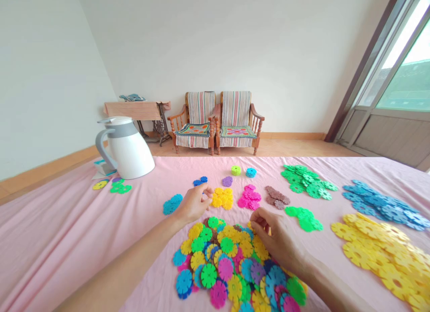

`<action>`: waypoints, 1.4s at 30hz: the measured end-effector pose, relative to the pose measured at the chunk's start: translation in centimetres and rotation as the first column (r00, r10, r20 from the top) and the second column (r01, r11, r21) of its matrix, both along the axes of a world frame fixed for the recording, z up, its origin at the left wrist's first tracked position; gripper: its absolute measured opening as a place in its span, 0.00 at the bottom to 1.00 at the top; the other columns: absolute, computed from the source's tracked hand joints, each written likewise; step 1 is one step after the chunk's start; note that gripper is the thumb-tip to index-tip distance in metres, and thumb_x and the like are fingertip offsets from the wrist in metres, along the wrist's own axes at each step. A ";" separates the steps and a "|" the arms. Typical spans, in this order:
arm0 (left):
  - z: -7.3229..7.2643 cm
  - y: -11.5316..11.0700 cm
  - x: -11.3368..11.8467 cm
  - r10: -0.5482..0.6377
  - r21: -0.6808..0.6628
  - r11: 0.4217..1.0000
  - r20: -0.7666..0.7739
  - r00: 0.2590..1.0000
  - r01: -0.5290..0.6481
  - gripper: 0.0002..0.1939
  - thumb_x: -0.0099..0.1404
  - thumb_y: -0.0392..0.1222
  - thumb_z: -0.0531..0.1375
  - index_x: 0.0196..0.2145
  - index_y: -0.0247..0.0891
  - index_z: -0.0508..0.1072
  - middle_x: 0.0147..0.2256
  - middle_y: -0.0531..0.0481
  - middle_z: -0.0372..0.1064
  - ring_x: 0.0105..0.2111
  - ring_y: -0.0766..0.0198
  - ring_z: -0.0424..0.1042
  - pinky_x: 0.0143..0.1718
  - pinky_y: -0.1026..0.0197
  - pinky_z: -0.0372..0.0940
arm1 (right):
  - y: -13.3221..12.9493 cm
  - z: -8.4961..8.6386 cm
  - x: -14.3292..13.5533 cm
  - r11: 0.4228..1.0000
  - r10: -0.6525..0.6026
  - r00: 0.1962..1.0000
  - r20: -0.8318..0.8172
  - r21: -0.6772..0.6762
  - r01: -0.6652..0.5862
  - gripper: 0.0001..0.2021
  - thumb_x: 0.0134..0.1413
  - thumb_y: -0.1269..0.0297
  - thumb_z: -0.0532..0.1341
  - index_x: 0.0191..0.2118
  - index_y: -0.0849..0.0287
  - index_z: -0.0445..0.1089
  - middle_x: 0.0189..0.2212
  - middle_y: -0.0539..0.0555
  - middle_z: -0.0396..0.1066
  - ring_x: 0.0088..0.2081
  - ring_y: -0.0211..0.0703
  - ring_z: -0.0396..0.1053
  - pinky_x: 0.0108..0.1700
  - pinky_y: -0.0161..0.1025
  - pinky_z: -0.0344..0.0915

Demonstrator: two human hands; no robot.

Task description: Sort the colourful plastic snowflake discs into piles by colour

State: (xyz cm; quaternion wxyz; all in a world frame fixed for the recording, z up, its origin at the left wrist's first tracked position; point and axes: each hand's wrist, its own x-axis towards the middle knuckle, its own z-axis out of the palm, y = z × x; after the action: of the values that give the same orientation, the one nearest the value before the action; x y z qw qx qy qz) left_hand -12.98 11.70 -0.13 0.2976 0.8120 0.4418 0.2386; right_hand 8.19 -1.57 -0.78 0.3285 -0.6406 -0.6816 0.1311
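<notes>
My left hand (pixel 195 201) reaches past the mixed heap, fingers curled together beside a small pile of yellow notched plastic discs (pixel 222 198). Whatever it may pinch is hidden. My right hand (pixel 273 231) is at the upper right edge of the mixed heap of notched discs (pixel 226 269), its thumb and fingers closed at a yellow disc (pixel 249 224). Blue, green, yellow, pink, purple and brown discs overlap in that heap. Light-blue discs (pixel 172 204) lie left of my left hand, and dark-blue discs (pixel 200 181) just beyond it. Pink discs (pixel 249 197) lie between the hands.
Brown (pixel 277 197), bright-green (pixel 304 218), darker green (pixel 305 181), blue (pixel 383 204) and large yellow (pixel 386 253) disc piles spread rightward. Lime (pixel 235 170) and blue stacks (pixel 251 172) stand farther back. A white jug (pixel 129 150) stands left on the pink cloth (pixel 141 276).
</notes>
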 end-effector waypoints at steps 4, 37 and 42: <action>1.0 -1.4 -2.9 -0.084 -0.053 0.995 -0.066 0.994 0.080 0.04 0.53 0.35 0.57 0.29 0.36 0.68 0.26 0.55 0.68 0.21 0.68 0.68 0.21 0.68 0.58 | 0.1 -0.3 0.0 1.000 0.014 1.000 -0.013 0.013 -0.014 0.07 0.53 0.69 0.52 0.27 0.56 0.64 0.21 0.46 0.68 0.24 0.37 0.65 0.26 0.33 0.55; 0.0 1.5 0.1 0.004 -0.111 0.994 0.037 0.999 0.000 0.08 0.54 0.38 0.55 0.35 0.35 0.65 0.33 0.49 0.68 0.20 0.69 0.69 0.21 0.67 0.62 | 1.3 -2.7 3.2 0.959 -0.214 0.891 0.401 -0.087 0.270 0.12 0.55 0.60 0.52 0.23 0.57 0.59 0.21 0.50 0.66 0.26 0.39 0.65 0.25 0.34 0.44; 1.1 0.0 -2.7 -0.080 -0.091 0.993 -0.053 0.995 0.075 0.07 0.51 0.36 0.57 0.31 0.35 0.70 0.31 0.51 0.70 0.22 0.68 0.69 0.23 0.67 0.60 | 1.3 -2.7 3.2 0.959 -0.213 0.897 0.387 -0.092 0.268 0.12 0.55 0.60 0.52 0.24 0.57 0.59 0.21 0.50 0.66 0.26 0.39 0.65 0.25 0.34 0.44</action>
State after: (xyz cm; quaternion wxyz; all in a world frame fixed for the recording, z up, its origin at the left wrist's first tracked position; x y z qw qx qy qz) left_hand -15.72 11.66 0.93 0.3300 0.8210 0.4283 0.1836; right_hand 11.40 -0.25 -3.53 0.1601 -0.7551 -0.6357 0.0138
